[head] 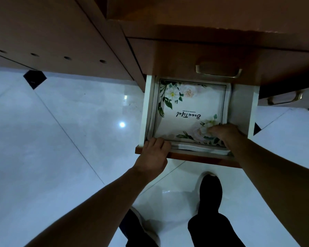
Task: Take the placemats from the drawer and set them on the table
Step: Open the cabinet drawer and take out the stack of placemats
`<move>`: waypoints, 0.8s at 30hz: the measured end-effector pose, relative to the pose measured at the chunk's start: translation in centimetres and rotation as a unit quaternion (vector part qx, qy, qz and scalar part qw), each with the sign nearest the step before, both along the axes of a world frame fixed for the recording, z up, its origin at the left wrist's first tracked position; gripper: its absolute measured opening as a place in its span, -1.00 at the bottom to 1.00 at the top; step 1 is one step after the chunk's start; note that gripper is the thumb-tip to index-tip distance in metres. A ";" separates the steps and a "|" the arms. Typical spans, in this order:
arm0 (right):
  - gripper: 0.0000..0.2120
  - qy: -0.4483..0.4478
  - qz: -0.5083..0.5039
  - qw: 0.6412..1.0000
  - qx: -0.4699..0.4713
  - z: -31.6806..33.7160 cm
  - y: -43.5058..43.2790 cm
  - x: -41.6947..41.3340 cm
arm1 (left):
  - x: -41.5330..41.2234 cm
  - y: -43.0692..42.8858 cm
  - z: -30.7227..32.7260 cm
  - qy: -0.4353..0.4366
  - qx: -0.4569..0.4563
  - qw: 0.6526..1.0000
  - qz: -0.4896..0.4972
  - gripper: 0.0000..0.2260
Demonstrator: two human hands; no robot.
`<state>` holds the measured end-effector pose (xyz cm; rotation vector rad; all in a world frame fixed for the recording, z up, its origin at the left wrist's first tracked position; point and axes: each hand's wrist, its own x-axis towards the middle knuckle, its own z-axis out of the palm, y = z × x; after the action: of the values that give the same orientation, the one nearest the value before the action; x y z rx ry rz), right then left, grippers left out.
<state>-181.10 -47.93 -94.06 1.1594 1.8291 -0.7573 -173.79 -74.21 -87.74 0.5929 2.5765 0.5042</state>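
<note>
The open drawer (pixel 197 111) juts out from a brown wooden cabinet (pixel 185 50) and serves as the landmark here. Inside it lies a stack of placemats (pixel 191 111), white with green-leafed flower prints in two corners, a thin dark border and the word "Beautiful" in script, upside down from this view. The stack fills most of the drawer's white interior, sitting closer to the drawer's left wall, with a bare strip along the right wall.

The left hand (pixel 152 154) is at the drawer's near-left corner. Its fingers curl over the front edge and press on the near-left corner of the stack; the fingertips are bent down against the mats, half closed rather than flat. The right hand (pixel 223 132) is inside the drawer at the near-right corner, fingers bunched and curled onto the top mat's flower print, with the near edge of the stack lifted slightly above the drawer front. Whether the fingers reach beneath the mats cannot be told.

Above the drawer, a closed drawer front carries a brass handle (pixel 218 71). Below the drawer, a black shoe (pixel 210 193) stands on the glossy white tiled floor (pixel 61 139).
</note>
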 end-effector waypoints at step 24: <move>-0.49 0.018 -0.213 0.954 -0.210 20.6 3.8 3.4 | -5.0 -1.2 10.4 -0.471 0.304 0.571 0.600 -0.73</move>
<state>-177.73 -44.17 -73.46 1.2650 1.3573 -1.3471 -178.74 -75.42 -77.38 -1.1558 1.2725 1.5829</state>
